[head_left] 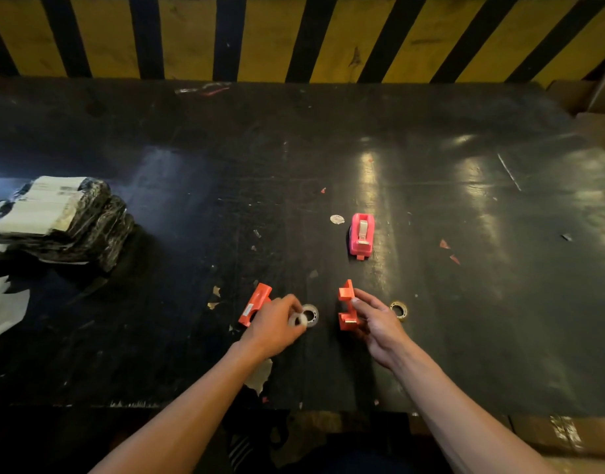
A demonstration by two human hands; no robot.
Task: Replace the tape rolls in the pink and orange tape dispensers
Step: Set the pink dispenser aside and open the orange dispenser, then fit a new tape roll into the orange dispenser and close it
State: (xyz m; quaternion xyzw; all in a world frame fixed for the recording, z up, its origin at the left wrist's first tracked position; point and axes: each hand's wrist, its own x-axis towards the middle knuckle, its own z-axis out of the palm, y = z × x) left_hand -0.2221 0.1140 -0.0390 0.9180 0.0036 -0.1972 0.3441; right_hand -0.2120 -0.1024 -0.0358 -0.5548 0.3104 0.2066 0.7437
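Two bare hands work at a scuffed black bench (157, 336), the left hand (275, 325) pinching a clear tape roll (306, 316) beside an orange dispenser piece (254, 304), the right hand (379, 321) grasping another orange piece (347, 304), the pink dispenser (361, 236) standing beyond.

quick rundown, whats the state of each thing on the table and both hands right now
pink tape dispenser: whole, upright on the table, untouched
orange dispenser part: lying on the table beside the left hand
orange dispenser body: taken apart, held by the right hand
clear tape roll: pinched in the left hand
brownish tape roll: lying loose on the table
left hand: shut on the clear tape roll
right hand: shut on the orange dispenser body
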